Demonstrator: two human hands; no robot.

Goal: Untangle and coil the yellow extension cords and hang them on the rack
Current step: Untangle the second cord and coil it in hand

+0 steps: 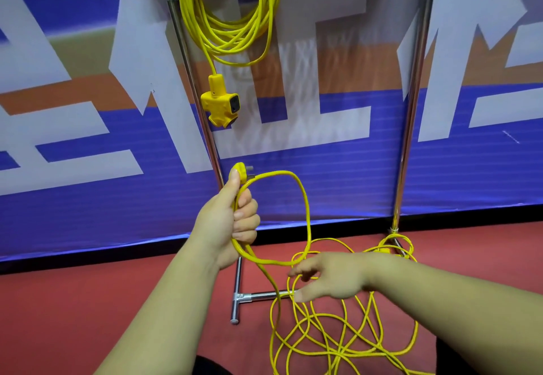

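Observation:
One yellow extension cord (232,33) hangs coiled at the top of the metal rack (191,80), its yellow socket block (220,105) dangling below. A second yellow cord (338,339) lies tangled on the red floor at the rack's foot. My left hand (232,218) grips this cord just below its yellow plug (239,170), with one loop (305,210) formed and held in the fist. My right hand (326,277) reaches low over the tangle, fingers loosely spread around a strand; whether it pinches the strand is unclear.
The rack's right upright (411,110) and its T-shaped floor foot (252,296) stand close to the tangle. A blue, white and orange banner (88,139) covers the wall behind. Another yellow block (382,249) lies by the right upright's base.

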